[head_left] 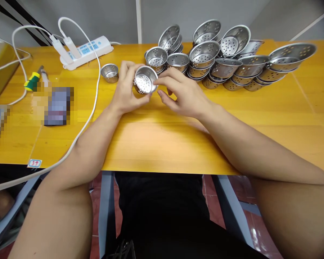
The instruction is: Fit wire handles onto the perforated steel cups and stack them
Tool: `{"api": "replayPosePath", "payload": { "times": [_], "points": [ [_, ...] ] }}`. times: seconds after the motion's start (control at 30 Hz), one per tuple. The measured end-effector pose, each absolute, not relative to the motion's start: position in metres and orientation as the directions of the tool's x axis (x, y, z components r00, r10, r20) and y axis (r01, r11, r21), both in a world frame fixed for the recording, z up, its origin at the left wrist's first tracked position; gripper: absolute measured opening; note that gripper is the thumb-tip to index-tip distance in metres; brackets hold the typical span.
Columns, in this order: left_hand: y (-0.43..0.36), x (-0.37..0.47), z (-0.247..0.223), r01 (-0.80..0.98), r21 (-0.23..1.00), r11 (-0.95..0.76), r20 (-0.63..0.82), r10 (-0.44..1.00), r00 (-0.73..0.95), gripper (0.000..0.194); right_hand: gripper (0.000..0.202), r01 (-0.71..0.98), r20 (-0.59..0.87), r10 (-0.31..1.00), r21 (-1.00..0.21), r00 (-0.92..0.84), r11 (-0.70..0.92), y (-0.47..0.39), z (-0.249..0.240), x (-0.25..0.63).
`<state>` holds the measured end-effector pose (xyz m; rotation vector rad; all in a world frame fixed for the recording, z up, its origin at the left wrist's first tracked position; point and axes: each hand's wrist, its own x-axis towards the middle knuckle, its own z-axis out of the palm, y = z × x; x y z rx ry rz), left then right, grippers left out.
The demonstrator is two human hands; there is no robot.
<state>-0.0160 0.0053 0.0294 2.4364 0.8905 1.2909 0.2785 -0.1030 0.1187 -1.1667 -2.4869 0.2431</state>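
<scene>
A small perforated steel strainer cup [145, 80] sits just above the middle of the frame, lifted a little off the yellow table [162, 144] and tipped so its holed bottom faces the camera. The left hand [126, 90] wraps round its left side, thumb and fingers closed on the wall; the right hand [182, 94] meets it from the right, fingertips [158, 82] touching the rim, the other fingers loosely curled and not clamped on anything else. Going by how things lie, the work looks barely begun: only one lone cup [109, 72] stands apart just to the left of the hands, while behind them, across the upper middle and upper right, a big heap of strainer cups and wider bowls [221, 61] waits in nested stacks. Whether the held cup is one piece or two nested I cannot tell. Further out, upper left, lie a white power strip [88, 50] with its cable [91, 104] trailing off the table edge, and a green-handled tool [34, 80].
</scene>
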Motion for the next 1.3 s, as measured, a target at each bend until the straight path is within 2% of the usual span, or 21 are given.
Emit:
{"api": "replayPosePath", "payload": {
  "times": [0.13, 0.2, 0.4, 0.67, 0.83, 0.97, 1.13, 1.3],
  "points": [
    [-0.004, -0.003, 0.029, 0.266, 0.375, -0.888, 0.695, 0.459, 0.553, 0.092, 0.068, 0.620, 0.257, 0.670, -0.254, -0.696, 0.742, -0.096, 0.105, 0.277],
    [-0.008, -0.002, 0.030, 0.227, 0.377, -0.898, 0.679, 0.435, 0.591, 0.088, 0.064, 0.622, 0.224, 0.667, -0.242, -0.711, 0.745, -0.092, 0.099, 0.278],
    [-0.012, -0.004, 0.038, 0.330, 0.487, -0.809, 0.553, 0.578, 0.600, 0.104, 0.040, 0.667, 0.191, 0.711, -0.251, -0.677, 0.702, -0.092, 0.098, 0.279],
    [-0.011, 0.000, 0.040, 0.332, 0.538, -0.774, 0.521, 0.616, 0.591, 0.096, 0.035, 0.652, 0.296, 0.733, -0.335, -0.613, 0.680, -0.085, 0.097, 0.282],
    [-0.013, 0.002, 0.039, 0.340, 0.544, -0.767, 0.519, 0.626, 0.582, 0.103, 0.051, 0.660, 0.294, 0.747, -0.349, -0.597, 0.665, -0.084, 0.094, 0.283],
    [-0.010, 0.000, 0.035, 0.316, 0.509, -0.801, 0.540, 0.583, 0.607, 0.104, 0.052, 0.648, 0.308, 0.757, -0.393, -0.577, 0.653, -0.081, 0.087, 0.282],
    [-0.006, -0.001, 0.030, 0.276, 0.466, -0.841, 0.572, 0.524, 0.630, 0.102, 0.055, 0.520, 0.410, 0.733, -0.521, -0.543, 0.677, -0.065, 0.072, 0.287],
    [-0.008, -0.001, 0.031, 0.282, 0.463, -0.840, 0.578, 0.527, 0.623, 0.102, 0.060, 0.473, 0.457, 0.717, -0.543, -0.526, 0.693, -0.058, 0.070, 0.293]
  ]
}}
